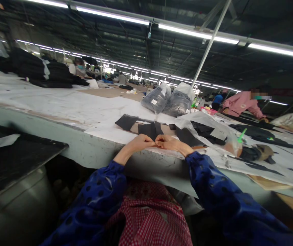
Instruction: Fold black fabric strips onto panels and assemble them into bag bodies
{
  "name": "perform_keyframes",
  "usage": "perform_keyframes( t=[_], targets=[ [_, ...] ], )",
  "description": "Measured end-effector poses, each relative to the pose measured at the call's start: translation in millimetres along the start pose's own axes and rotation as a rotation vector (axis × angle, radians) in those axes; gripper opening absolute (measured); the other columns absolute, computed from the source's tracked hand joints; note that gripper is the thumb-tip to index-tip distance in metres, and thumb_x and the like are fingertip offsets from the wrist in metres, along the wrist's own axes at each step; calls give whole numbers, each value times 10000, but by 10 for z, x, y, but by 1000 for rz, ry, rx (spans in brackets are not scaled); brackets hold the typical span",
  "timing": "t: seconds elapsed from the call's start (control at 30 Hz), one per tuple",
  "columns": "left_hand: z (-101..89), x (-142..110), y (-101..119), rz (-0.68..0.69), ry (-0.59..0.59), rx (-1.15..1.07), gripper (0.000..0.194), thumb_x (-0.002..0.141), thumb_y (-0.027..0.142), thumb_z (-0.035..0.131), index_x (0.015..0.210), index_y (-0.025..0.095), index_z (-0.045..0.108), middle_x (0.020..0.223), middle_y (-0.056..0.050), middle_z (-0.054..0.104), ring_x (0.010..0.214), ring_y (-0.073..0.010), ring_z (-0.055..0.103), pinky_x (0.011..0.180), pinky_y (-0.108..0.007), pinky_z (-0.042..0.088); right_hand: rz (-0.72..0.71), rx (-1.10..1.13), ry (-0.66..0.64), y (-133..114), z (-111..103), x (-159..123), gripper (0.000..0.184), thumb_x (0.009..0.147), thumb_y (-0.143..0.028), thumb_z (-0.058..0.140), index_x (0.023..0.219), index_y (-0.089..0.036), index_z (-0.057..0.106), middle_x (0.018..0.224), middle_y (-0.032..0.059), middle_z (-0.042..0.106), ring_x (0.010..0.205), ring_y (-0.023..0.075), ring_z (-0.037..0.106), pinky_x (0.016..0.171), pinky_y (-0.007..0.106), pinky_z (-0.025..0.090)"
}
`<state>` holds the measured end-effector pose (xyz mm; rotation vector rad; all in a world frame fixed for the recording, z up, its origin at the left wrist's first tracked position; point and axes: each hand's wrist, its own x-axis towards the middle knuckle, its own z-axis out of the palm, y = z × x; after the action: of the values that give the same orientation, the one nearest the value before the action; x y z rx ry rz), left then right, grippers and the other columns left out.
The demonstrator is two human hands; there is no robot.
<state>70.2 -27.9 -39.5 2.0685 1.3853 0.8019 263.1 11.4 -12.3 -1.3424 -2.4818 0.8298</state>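
My left hand (141, 141) and my right hand (167, 141) rest together on the near edge of a long white cutting table (67, 109). Both are curled, fingertips meeting in a pinch between them; what they pinch is too small to make out. Just beyond the knuckles lie black cut fabric pieces (149, 129) on a brown board. My sleeves are blue with dark dots.
A clear plastic sheet (208, 126) covers more black pieces at right. Two filled plastic bags (167, 99) stand farther back. Black fabric stacks (41, 70) sit at far left. A person in pink (241, 102) works at right. A dark shelf (15, 153) is at lower left.
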Motion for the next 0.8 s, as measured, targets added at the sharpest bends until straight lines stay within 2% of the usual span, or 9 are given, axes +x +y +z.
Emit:
perform_keyframes(
  t=[0.1, 0.17, 0.27, 0.37, 0.5, 0.67, 0.8],
  targets=[
    [-104, -120, -158, 76, 44, -339, 256, 834, 248, 549, 1060, 173, 643, 981, -48, 721, 945, -174, 649, 809, -283, 480, -24, 38, -15, 83, 20, -18, 136, 842, -329, 559, 873, -204, 601, 745, -12, 578, 672, 140, 526, 595, 246, 398],
    [-105, -176, -225, 88, 99, -401, 224, 800, 229, 609, 1014, 170, 639, 961, -51, 707, 919, -166, 644, 813, -286, 483, -65, 52, -39, 122, 8, -24, 170, 833, -362, 590, 886, -201, 605, 775, -12, 582, 709, 143, 533, 629, 250, 411],
    [-31, -199, -243, 155, 174, -214, 159, 710, 217, 725, 855, 173, 677, 878, -31, 679, 879, -172, 614, 812, -295, 472, -125, 98, -75, 153, -6, -17, 213, 817, -377, 631, 914, -190, 604, 833, -8, 596, 770, 151, 549, 690, 261, 429],
    [56, -177, -215, 191, 275, 27, 50, 718, 223, 728, 717, 186, 696, 802, -24, 654, 874, -186, 580, 809, -305, 453, -123, 125, -74, 162, 6, 0, 233, 798, -367, 660, 933, -186, 601, 854, -3, 606, 787, 155, 557, 703, 266, 435],
    [88, -151, -171, 100, 321, 147, 138, 775, 252, 665, 671, 175, 713, 793, -48, 664, 854, -198, 586, 774, -308, 446, -88, 89, -46, 119, 24, 11, 215, 800, -368, 663, 907, -190, 609, 857, 6, 619, 786, 158, 562, 692, 266, 434],
    [24, -100, -74, -91, 215, 172, 175, 764, 299, 630, 700, 180, 740, 799, -60, 712, 786, -207, 629, 705, -302, 440, -2, 12, -26, 21, 18, 4, 173, 802, -342, 659, 881, -194, 620, 840, 13, 641, 763, 161, 568, 661, 260, 429],
    [-18, -51, 3, -183, 160, 187, 165, 729, 288, 625, 713, 177, 746, 765, -68, 730, 775, -224, 649, 682, -302, 441, 4, -8, -14, 22, 24, 18, 179, 806, -356, 651, 873, -193, 623, 810, 6, 638, 731, 153, 562, 619, 253, 410]
  ],
)
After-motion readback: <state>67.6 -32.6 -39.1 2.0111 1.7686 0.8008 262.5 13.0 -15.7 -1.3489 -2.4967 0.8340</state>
